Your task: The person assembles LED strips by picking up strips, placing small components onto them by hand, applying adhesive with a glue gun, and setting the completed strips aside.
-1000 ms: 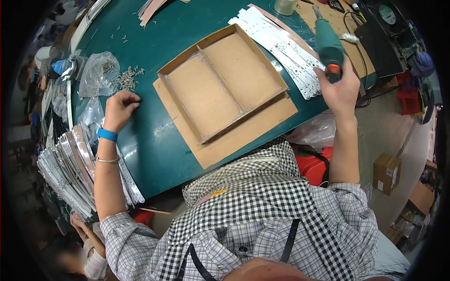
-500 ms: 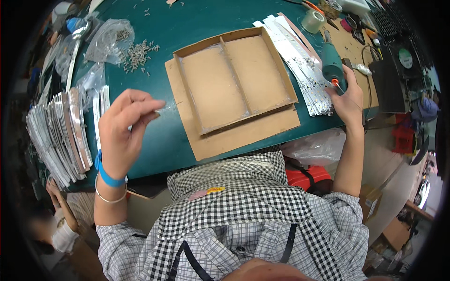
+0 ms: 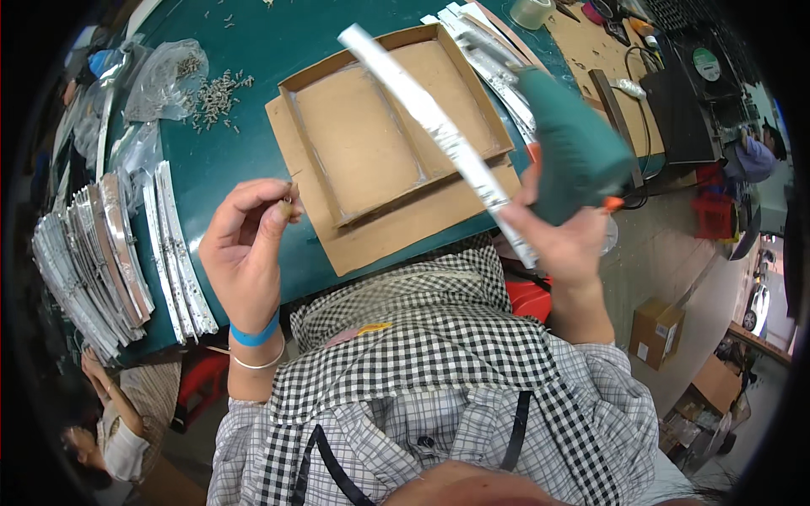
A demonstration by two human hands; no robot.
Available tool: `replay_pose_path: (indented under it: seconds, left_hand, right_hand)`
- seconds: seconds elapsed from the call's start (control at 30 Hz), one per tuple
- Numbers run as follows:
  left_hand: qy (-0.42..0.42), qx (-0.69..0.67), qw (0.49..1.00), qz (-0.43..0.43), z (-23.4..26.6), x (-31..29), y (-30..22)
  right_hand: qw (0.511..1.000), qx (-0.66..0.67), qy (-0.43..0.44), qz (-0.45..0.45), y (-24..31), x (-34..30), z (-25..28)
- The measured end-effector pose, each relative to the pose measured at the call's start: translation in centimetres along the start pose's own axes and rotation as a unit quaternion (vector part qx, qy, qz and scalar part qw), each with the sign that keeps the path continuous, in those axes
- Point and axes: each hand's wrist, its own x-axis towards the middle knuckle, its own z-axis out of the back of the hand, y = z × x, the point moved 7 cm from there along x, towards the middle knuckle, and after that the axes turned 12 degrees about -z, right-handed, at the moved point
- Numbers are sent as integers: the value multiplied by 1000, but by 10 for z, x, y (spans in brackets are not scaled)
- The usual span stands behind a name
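Note:
My right hand (image 3: 565,249) grips a green electric screwdriver (image 3: 582,139) with orange parts, its silver front end pointing to the far left and smeared by motion. Between the thumb and fingers of that same hand is a long silver-white metal strip (image 3: 426,110), which slants over the shallow cardboard tray (image 3: 350,139). My left hand (image 3: 245,240) is closed in a pinch beside the tray's left edge, with a tiny metal piece, seemingly a screw (image 3: 289,201), at its fingertips. The tray has one divider and sits on a flat cardboard sheet (image 3: 359,253).
Loose screws (image 3: 219,99) lie in a pile by a clear plastic bag (image 3: 164,80). Stacked strips (image 3: 89,261) and a smaller row of strips (image 3: 173,253) are at the left. More strips (image 3: 494,72) lie behind the screwdriver. A person (image 3: 118,422) is at the lower left.
My right hand has lifted the screwdriver and now also holds one strip, brought leftward over the tray. My left hand has moved slightly right and lower, still pinching.

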Motion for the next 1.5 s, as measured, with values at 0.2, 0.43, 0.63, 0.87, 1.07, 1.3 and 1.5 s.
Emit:
replay_pose_path:
  seconds: [0.2, 0.43, 0.63, 0.87, 1.07, 1.3, 1.5]
  left_hand:
    - [-13, -72, 997, -16, -7, 2, 8]
    - [-39, -83, 995, 37, -11, -2, 18]
    - [-32, -243, 963, 115, -30, 1, 32]
    - [-18, -267, 952, 149, -55, 1, 30]
    - [-1, -244, 955, 170, -66, 0, 36]
    - [20, -261, 946, 190, -73, -4, 41]
    - [66, -213, 959, 176, -69, -4, 39]
  right_hand:
    - [996, -76, 16, -51, -11, -11, -50]
    - [991, -131, -11, 31, -18, -9, -55]
    - [996, -26, 64, 61, 4, 2, -60]
    - [983, 13, 175, 62, 3, 19, -91]
    - [977, 8, 174, 124, 4, 23, -91]
    - [977, 73, 182, 88, -2, 29, -85]
    - [979, 98, 171, 49, -10, 33, -85]
